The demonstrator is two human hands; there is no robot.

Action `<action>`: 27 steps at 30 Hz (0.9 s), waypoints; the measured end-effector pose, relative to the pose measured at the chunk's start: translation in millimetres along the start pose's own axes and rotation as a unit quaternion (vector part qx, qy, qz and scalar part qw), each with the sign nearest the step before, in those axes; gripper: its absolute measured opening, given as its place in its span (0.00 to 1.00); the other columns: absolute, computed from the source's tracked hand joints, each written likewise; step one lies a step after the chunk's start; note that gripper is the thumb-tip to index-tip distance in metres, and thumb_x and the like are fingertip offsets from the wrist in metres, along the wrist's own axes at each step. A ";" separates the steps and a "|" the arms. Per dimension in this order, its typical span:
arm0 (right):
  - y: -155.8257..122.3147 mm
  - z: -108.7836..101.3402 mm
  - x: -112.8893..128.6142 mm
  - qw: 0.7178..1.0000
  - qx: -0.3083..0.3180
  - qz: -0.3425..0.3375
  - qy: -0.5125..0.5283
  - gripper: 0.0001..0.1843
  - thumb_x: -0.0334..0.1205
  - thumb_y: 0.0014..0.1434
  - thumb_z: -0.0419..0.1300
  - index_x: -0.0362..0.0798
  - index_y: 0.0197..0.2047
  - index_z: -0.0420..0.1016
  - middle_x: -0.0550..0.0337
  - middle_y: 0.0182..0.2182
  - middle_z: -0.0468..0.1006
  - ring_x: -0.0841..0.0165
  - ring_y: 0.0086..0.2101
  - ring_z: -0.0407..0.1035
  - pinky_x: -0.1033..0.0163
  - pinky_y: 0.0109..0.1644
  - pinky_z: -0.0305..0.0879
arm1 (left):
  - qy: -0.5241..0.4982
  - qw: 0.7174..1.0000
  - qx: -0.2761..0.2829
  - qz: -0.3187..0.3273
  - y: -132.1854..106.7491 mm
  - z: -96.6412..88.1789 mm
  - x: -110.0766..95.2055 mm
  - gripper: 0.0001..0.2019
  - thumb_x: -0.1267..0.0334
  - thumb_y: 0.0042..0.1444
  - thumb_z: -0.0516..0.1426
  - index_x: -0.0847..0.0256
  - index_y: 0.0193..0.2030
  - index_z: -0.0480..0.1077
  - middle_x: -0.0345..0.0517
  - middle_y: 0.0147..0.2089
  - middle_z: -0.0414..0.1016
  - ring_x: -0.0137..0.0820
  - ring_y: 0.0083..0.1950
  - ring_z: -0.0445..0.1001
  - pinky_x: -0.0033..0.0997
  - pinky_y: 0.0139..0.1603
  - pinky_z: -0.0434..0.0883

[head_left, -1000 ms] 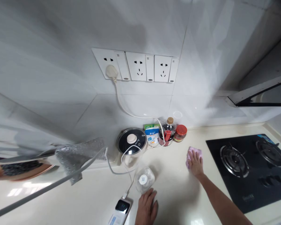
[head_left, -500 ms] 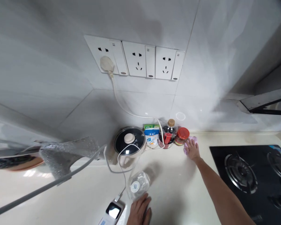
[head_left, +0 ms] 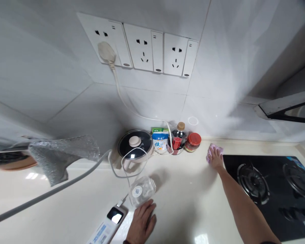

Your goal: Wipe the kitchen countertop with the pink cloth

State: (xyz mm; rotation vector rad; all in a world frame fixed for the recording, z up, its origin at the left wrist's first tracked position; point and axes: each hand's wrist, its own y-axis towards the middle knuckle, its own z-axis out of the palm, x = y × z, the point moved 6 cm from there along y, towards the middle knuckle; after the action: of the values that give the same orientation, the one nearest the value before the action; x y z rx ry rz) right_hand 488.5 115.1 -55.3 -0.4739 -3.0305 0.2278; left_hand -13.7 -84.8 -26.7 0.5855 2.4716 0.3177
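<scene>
Pink cloth: the cloth [head_left: 214,146] lies bunched on the countertop [head_left: 183,193], between the red-lidded jar [head_left: 193,141] and the near-touching back left corner of the gas stove [head_left: 277,184].
Right hand: the right hand [head_left: 216,160] rests palm down on that cloth, arm stretched well out. The fingers are spread and nearly straight rather than clenched, probably because a flat hand pins soft fabric against the surface.
Left hand: the left hand [head_left: 141,222] lies low on the counter, fingers loosely bent and grasping nothing I can see; perhaps it simply steadies the reaching body.
Clear container: this see-through container [head_left: 146,186] sits just beyond the left fingertips; whether they touch, I can't tell.
Seasonings: the blue-and-white bag [head_left: 160,144], the dark bottle [head_left: 181,133] and the jar stand in a row near the wall, seemingly to leave the front free.
Pot: the lidded pot [head_left: 125,147] sits left of the bag, likely there to be within reach of the sockets [head_left: 143,47]. A plug [head_left: 106,52] fills one, its cord hanging down behind the bag.
Power bank: the white block [head_left: 101,230] lies left of the left hand, its cable attached.
</scene>
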 end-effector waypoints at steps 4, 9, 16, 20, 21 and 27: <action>-45.7 6.4 -8.0 0.999 -0.014 -0.031 -0.040 0.34 0.50 0.72 0.33 0.57 0.79 0.45 0.61 0.78 0.43 0.56 0.75 0.37 0.40 0.74 0.40 | 0.004 1.000 -0.007 0.012 2.9 0.0 -1.8 0.15 0.60 0.62 0.58 0.52 0.54 0.76 0.49 0.56 0.80 0.40 0.56 0.77 0.42 0.56 0.76; -131.9 15.6 -27.1 0.997 -0.018 -0.042 -0.057 0.33 0.47 0.73 0.36 0.57 0.78 0.46 0.61 0.77 0.47 0.58 0.75 0.39 0.44 0.75 0.43 | -0.001 1.000 -0.009 0.021 5.9 -0.5 -2.3 0.14 0.58 0.62 0.57 0.53 0.53 0.76 0.50 0.55 0.80 0.40 0.56 0.76 0.42 0.55 0.75; -279.9 39.3 -47.2 0.998 -0.030 0.044 -0.022 0.34 0.49 0.72 0.35 0.56 0.79 0.41 0.61 0.77 0.46 0.58 0.75 0.39 0.42 0.75 0.44 | -0.018 0.999 -0.020 0.037 7.3 0.9 -2.7 0.13 0.58 0.63 0.56 0.54 0.51 0.77 0.50 0.54 0.80 0.40 0.55 0.76 0.43 0.54 0.74; -358.4 65.3 -51.2 0.993 -0.069 0.098 0.008 0.36 0.52 0.70 0.35 0.63 0.78 0.29 0.66 0.76 0.46 0.58 0.74 0.40 0.37 0.74 0.45 | -0.034 0.999 -0.015 0.030 6.9 2.5 -1.2 0.13 0.57 0.63 0.57 0.53 0.51 0.77 0.50 0.54 0.80 0.40 0.54 0.77 0.43 0.54 0.75; -374.4 73.4 -49.6 0.991 -0.078 0.106 0.014 0.36 0.53 0.70 0.36 0.65 0.77 0.27 0.68 0.76 0.46 0.57 0.74 0.41 0.36 0.74 0.46 | -0.035 0.999 -0.015 0.029 6.8 2.7 -1.0 0.13 0.57 0.63 0.57 0.53 0.51 0.77 0.49 0.54 0.80 0.40 0.54 0.77 0.43 0.54 0.75; -398.4 102.5 -13.5 0.993 -0.072 0.093 0.021 0.38 0.55 0.68 0.40 0.68 0.76 0.26 0.70 0.75 0.46 0.52 0.73 0.43 0.31 0.73 0.47 | -0.041 0.998 -0.023 0.032 6.9 0.9 -3.3 0.13 0.59 0.63 0.57 0.53 0.52 0.77 0.49 0.54 0.80 0.39 0.55 0.77 0.41 0.55 0.75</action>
State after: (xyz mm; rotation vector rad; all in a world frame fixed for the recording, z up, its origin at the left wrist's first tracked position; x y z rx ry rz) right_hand 373.4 -278.2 -94.9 -0.7643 -2.9752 0.0076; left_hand -8.4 -80.2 -23.4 0.6464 2.3641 0.3683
